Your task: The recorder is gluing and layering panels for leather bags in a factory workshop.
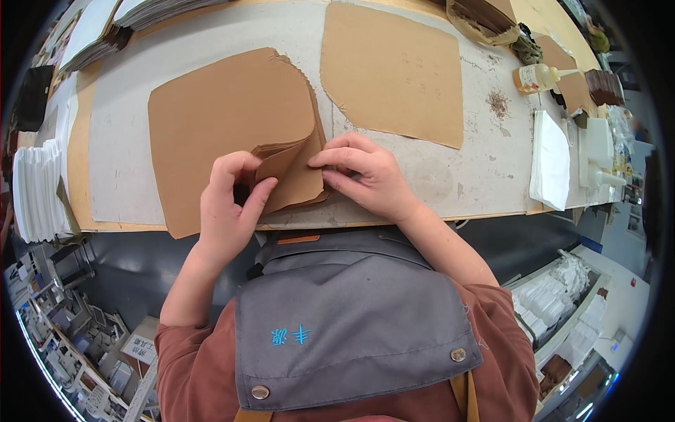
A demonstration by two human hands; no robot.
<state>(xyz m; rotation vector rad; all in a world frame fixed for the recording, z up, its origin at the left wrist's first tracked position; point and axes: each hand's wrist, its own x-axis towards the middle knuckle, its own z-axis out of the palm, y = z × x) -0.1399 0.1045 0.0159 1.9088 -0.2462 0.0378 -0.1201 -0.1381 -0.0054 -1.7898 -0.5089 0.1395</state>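
A stack of small brown paper sheets [299, 172] lies at the near edge of the worktable, on top of a large brown sheet [218, 112]. My left hand [228, 204] pinches the curled lower corner of the top sheets between thumb and fingers. Just to its right, my right hand [362, 176] presses its fingertips on the stack's right edge, holding it down. The uppermost sheets are bent upward between the two hands.
A second large brown sheet [394, 70] lies at the back right. A glue bottle [538, 77] and white folded paper [550, 158] sit on the right. White stacked sheets [35, 190] stand at the left edge; grey board [119, 141] covers the table.
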